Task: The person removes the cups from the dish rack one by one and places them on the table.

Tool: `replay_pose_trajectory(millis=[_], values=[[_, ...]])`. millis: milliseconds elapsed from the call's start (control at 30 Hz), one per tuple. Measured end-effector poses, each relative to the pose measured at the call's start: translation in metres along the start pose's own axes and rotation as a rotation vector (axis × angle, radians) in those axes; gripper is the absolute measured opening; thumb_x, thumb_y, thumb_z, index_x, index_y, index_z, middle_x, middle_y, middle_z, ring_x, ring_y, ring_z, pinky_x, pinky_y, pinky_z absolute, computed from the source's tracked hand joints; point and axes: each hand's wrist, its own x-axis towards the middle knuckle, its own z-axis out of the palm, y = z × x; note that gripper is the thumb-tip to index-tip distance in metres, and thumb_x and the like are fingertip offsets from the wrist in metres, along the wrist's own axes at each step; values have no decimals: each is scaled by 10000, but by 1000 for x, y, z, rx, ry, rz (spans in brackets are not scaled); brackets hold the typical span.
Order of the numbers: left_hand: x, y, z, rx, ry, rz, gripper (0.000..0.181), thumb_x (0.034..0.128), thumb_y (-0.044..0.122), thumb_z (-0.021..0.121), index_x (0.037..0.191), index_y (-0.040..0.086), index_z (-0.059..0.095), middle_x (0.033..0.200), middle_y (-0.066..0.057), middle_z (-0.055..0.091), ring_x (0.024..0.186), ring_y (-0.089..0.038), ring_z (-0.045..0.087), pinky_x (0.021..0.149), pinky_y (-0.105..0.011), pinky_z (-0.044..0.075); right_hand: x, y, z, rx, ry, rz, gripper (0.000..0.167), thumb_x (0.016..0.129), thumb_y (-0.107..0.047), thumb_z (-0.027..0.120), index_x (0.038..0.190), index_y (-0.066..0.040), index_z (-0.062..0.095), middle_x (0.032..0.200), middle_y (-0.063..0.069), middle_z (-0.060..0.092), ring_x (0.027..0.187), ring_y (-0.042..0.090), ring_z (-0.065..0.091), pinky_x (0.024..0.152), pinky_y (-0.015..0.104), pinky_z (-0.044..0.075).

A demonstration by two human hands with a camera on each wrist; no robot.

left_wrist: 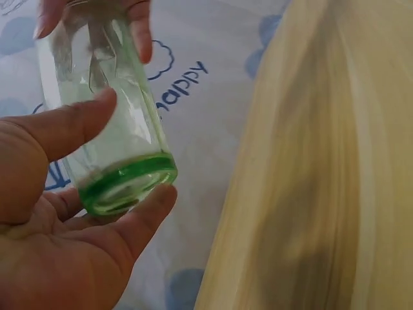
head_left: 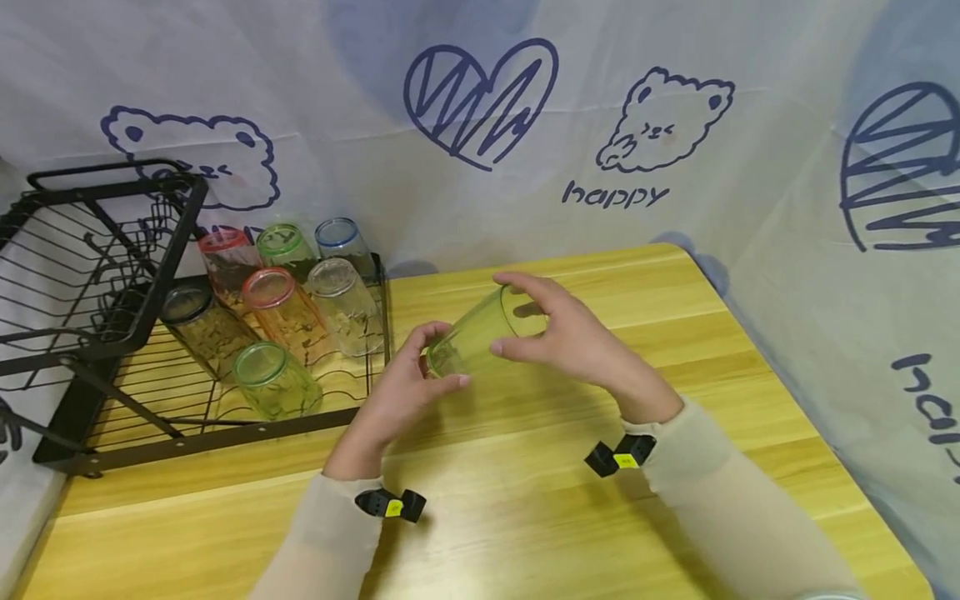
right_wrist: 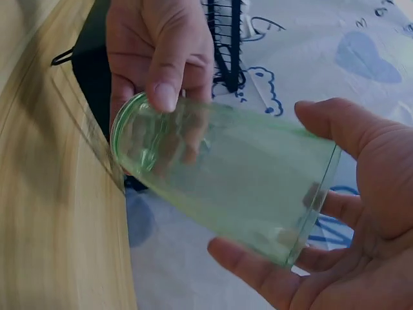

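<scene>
A clear green drinking glass (head_left: 480, 337) is held tilted above the table between both hands, its thick base down to the left and its wide mouth up to the right. My left hand (head_left: 397, 392) holds the base end, the thumb (right_wrist: 164, 95) on the near side and fingers beneath. At the mouth end, my right hand (head_left: 577, 337) grips the glass between thumb and fingers. In the left wrist view, the darker green base ring (left_wrist: 129, 177) sits against the left fingers. Seen from the right wrist, the glass (right_wrist: 226, 168) looks empty.
A black wire dish rack (head_left: 225, 437) stands at the left, its upper tier (head_left: 90, 250) folded upward. Several upturned glasses stand in it, among them a green one (head_left: 277, 383), an orange one (head_left: 288, 312) and a clear one (head_left: 348, 308). Printed cloth (head_left: 480, 208) hangs behind the wooden table (head_left: 487, 517).
</scene>
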Motion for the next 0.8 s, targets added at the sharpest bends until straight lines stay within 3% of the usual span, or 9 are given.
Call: replay_pose_trajectory(millis=[233,367,533,667,800], values=[[5,1,14,265,45,15,798,924,195,838,1589,197,397,1478,-124,573,1222,-322,649,1000,-502,565,-1,-5,12,-218,36,-55,854,894,-338,862,1621,-232,426,1583,125,454,1328,355,554,968,509,596],[9,1,22,384,69,24,795,925,214,843,1591,172,412,1409,-116,640,1223,-322,664,1016,-523,563,-1,-6,16,-297,55,-50,859,889,-373,865,1619,-250,430,1567,135,468,1350,361,556,1066,554,540],[8,4,28,517,110,44,783,951,244,818,1604,127,403,1506,-146,574,1307,-361,620,1068,-535,537,-1,-2,18,-334,89,-11,843,898,-398,852,1617,-257,437,1579,151,455,1368,393,550,1103,594,501],[-3,4,24,645,185,112,757,969,230,796,1593,56,404,1598,-187,478,1433,-393,516,1163,-550,463,1,5,15,-355,139,0,831,902,-407,845,1611,-229,449,1556,185,460,1313,407,569,1052,595,527],[-17,2,8,738,248,209,642,969,180,788,1519,13,500,1543,-202,530,1435,-401,505,1174,-555,447,5,12,8,-376,160,3,842,904,-419,839,1612,-198,441,1531,202,470,1303,403,559,1052,591,524]])
